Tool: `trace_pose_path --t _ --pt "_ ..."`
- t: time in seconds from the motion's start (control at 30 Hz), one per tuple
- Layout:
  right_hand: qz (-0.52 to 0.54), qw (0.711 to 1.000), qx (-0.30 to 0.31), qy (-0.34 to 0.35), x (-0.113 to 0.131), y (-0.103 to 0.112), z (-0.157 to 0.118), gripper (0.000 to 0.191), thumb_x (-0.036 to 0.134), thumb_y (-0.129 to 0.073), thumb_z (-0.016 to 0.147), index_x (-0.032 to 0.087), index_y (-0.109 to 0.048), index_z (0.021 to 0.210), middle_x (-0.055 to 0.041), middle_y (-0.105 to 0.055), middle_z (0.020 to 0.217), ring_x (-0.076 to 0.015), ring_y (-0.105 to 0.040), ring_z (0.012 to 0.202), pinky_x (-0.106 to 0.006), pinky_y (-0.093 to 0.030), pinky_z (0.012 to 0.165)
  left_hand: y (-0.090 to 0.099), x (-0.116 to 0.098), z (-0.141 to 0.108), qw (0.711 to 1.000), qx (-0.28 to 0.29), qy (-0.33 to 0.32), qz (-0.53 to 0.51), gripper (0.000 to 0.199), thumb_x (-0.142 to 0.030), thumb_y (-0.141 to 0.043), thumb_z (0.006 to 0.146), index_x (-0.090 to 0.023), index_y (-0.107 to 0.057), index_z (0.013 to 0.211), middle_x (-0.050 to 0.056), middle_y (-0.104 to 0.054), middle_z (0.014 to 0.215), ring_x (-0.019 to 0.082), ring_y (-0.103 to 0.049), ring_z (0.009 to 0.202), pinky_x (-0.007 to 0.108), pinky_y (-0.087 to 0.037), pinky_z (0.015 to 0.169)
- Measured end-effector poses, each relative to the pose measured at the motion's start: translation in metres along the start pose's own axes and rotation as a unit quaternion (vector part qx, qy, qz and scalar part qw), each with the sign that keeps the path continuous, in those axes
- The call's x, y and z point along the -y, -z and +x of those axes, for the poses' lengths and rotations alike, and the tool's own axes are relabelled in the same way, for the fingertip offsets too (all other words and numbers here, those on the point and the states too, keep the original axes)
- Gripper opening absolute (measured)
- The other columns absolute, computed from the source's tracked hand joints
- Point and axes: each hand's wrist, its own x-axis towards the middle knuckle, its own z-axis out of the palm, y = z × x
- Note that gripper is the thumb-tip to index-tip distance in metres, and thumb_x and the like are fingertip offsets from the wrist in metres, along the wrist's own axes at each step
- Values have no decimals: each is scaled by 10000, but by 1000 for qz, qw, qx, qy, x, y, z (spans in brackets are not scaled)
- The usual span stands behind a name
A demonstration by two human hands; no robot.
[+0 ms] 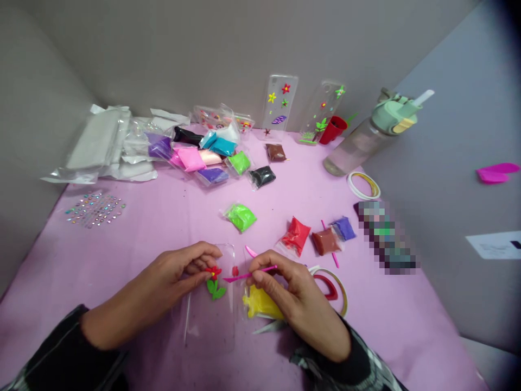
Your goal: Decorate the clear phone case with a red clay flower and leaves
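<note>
A transparent phone case (209, 326) lies on the table in front of me. On it is a clay flower with red petals (214, 271), a yellow centre and green leaves (215, 290). My left hand (179, 277) is over the case's left side, fingers curled, with thumb and fingertips closed at the red petals. In my right hand (285, 282) is a thin pink modelling tool (240, 277), pinched between thumb and fingers, its flat tip pointing left near the flower. A small red clay piece (235, 271) sits by the case's right edge. Under my right hand lies a yellow clay packet (260, 304).
Red (297, 236), brown (325, 240) and green (241, 217) clay packets lie beyond my hands. Tape rolls (363, 185), a bottle (354, 144) and a blurred phone (385, 233) stand or lie right. Decorated cases (279, 103) lean at the back; gem stickers (95, 209) lie left.
</note>
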Motion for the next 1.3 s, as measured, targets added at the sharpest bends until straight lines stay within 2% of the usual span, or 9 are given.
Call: trace_pose_path --t 0.3,1.0,1.3 --pt "30 999 30 -12 -2 -10 2 170 321 -548 984 191 -655 961 -16 -673 851 -139 -612 775 -222 -481 662 -2 -5 2 999 -13 -21 27 285 -351 -564 886 -217 -624 1130 62 -729 1086 218 -690 968 342 -545 834" --pt "17 999 31 -16 -6 -12 3 155 304 -536 987 199 -643 948 -6 -665 853 -133 -585 755 -220 -453 651 -4 -5 1 996 -58 -30 64 250 -352 -568 904 -263 -642 1125 28 -735 1080 217 -693 929 315 -552 784" --pt "20 999 33 -19 -5 -12 2 172 314 -529 990 194 -649 960 -19 -674 868 -145 -607 787 -235 -477 677 -4 -5 0 990 -82 -60 96 225 -327 -534 939 -258 -647 1122 27 -734 1076 209 -695 938 321 -551 815"
